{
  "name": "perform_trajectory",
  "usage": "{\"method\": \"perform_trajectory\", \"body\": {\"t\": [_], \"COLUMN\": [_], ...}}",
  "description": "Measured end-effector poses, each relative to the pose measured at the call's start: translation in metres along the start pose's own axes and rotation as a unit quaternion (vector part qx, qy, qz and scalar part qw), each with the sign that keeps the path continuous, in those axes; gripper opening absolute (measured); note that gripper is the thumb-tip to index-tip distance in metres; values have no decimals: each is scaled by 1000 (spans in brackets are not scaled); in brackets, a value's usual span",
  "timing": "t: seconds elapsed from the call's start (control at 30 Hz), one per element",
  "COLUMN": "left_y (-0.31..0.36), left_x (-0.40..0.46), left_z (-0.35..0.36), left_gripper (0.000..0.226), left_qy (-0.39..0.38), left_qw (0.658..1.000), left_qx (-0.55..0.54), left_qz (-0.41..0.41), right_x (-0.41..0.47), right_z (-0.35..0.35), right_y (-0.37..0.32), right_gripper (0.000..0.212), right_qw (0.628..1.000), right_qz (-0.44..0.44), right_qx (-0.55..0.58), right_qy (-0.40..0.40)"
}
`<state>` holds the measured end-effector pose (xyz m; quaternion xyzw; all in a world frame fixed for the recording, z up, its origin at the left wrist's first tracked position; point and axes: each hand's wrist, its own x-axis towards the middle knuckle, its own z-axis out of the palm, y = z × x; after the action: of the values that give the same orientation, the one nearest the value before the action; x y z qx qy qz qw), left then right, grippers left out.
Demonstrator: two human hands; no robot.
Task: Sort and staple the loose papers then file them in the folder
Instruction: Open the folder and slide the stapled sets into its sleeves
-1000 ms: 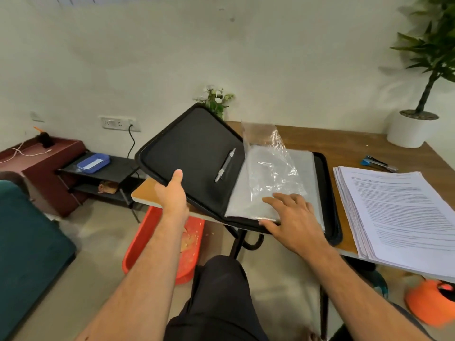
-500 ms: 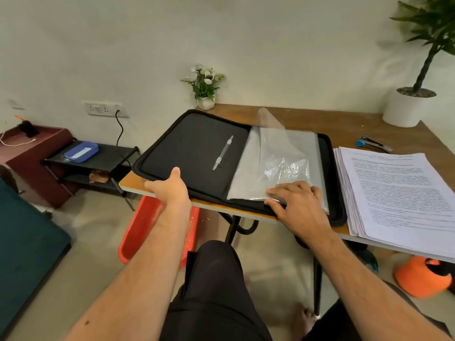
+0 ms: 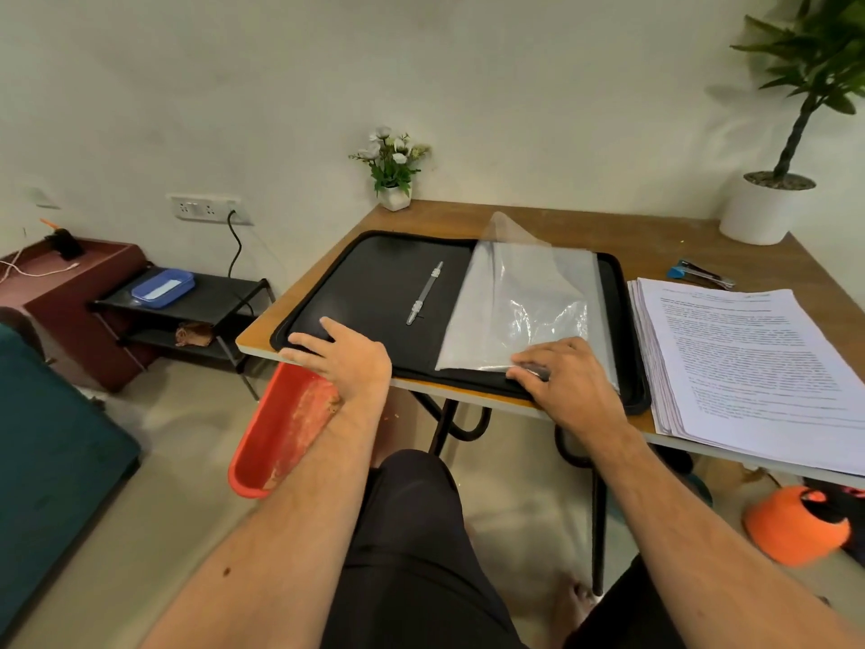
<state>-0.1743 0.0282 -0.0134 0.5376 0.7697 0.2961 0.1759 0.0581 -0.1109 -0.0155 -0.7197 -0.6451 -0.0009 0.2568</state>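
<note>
A black zip folder (image 3: pixel 374 278) lies spread flat on the wooden table (image 3: pixel 655 241), with a clear fastener strip (image 3: pixel 425 292) along its spine. Clear plastic sleeves (image 3: pixel 524 297) fill its right half, one corner lifted at the back. My left hand (image 3: pixel 344 360) rests flat with straight fingers on the folder's near left corner. My right hand (image 3: pixel 561 381) presses flat on the near edge of the sleeves. A thick stack of printed papers (image 3: pixel 749 358) sits to the right of the folder. A blue stapler (image 3: pixel 697 274) lies behind the stack.
A small pot of white flowers (image 3: pixel 393 166) stands at the table's back left corner, a large white plant pot (image 3: pixel 763 208) at the back right. An orange-red tub (image 3: pixel 281 428) sits on the floor under the table's left edge. A black shelf (image 3: pixel 187 306) stands to the left.
The folder's left cover has come down from tilted to flat on the table. My left hand moved from gripping its edge to lying flat on top. My right hand stayed on the sleeves.
</note>
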Motion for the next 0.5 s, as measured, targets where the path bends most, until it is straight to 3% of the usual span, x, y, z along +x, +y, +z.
{"method": "perform_trajectory", "body": {"t": [0.07, 0.13, 0.2, 0.27, 0.37, 0.5], "left_y": [1, 7, 19, 31, 43, 46], "left_x": [-6, -15, -23, -31, -43, -50], "left_z": [-3, -3, -1, 1, 8, 17], "left_gripper": [74, 68, 51, 44, 61, 80], "left_qy": [-14, -13, -50, -130, -228, -293], "left_qw": [997, 984, 948, 905, 861, 846], "left_qx": [70, 93, 72, 36, 68, 117], "left_qz": [31, 149, 306, 404, 449, 430], "right_x": [-5, -10, -14, -17, -18, -23], "right_z": [-1, -2, -2, -1, -3, -5], "right_y": [-4, -7, -8, -7, -6, -3], "right_gripper": [38, 35, 26, 19, 21, 24], "right_qw": [1000, 999, 996, 994, 992, 990], "right_qz": [0, -4, -13, -24, -29, 31], "right_qx": [1, -3, -4, -9, -19, -8], "right_qy": [17, 52, 89, 109, 118, 134]}}
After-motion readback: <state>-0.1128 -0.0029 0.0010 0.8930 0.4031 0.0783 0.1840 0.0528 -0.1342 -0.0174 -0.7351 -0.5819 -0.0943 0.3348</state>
